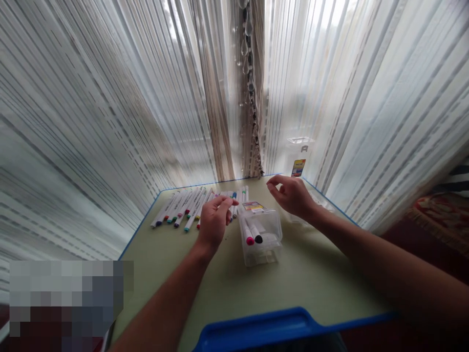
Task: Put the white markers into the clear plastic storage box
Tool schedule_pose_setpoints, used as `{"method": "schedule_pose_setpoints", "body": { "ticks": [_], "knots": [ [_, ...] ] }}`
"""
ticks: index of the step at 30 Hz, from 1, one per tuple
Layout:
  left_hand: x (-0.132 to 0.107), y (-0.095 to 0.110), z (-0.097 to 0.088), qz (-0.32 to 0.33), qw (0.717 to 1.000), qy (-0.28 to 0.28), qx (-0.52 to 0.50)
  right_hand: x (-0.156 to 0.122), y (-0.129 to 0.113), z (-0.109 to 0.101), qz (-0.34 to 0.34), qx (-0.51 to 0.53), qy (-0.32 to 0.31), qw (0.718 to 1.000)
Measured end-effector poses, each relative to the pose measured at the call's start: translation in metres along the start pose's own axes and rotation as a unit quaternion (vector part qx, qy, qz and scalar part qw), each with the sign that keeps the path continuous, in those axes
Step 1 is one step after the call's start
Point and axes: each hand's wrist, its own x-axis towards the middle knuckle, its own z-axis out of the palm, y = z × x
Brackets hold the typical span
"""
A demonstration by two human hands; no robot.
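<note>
My left hand (215, 219) is closed, thumb against the curled fingers, over the right end of a row of markers (188, 208). Whatever it may hold is hidden among the markers behind it. Just right of it a clear plastic case (269, 227) lies open on the table, a printed label (253, 207) at its far end. Inside lie a pink-capped marker (249, 237) and a black-capped marker (257, 234), caps toward me. Raised beyond the case, my right hand (291, 194) has its thumb and fingertips pinched together, with nothing visible between them.
The pale green table (216, 288) has a blue rim (256, 330) with a raised tray edge toward me. At the back right stands another clear container (299, 151) with a yellow label. Clear plastic (293, 218) lies beneath my right wrist. Striped curtains (146, 98) hang behind.
</note>
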Motion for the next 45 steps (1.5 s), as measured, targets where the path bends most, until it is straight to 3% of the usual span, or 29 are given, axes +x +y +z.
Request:
{"method": "schedule_pose_setpoints", "body": {
  "ticks": [7,14,21,31,45],
  "knots": [
    [0.004,-0.004,-0.003,0.034,0.999,0.015,0.038,-0.008,0.006,0.002,-0.074,-0.066,-0.047,0.994],
    [0.005,-0.007,-0.005,0.071,0.991,0.023,0.114,-0.009,0.009,0.001,-0.107,-0.106,-0.067,0.986],
    [0.001,-0.007,-0.005,0.101,0.974,0.016,0.202,-0.010,0.008,0.001,-0.114,-0.132,-0.082,0.981],
    [0.006,-0.010,-0.011,0.144,0.930,0.022,0.339,-0.009,0.005,0.000,-0.101,-0.139,-0.112,0.979],
    [0.000,-0.002,-0.003,0.167,0.904,0.024,0.393,-0.010,0.005,0.003,-0.091,-0.128,-0.137,0.978]
  ]
}}
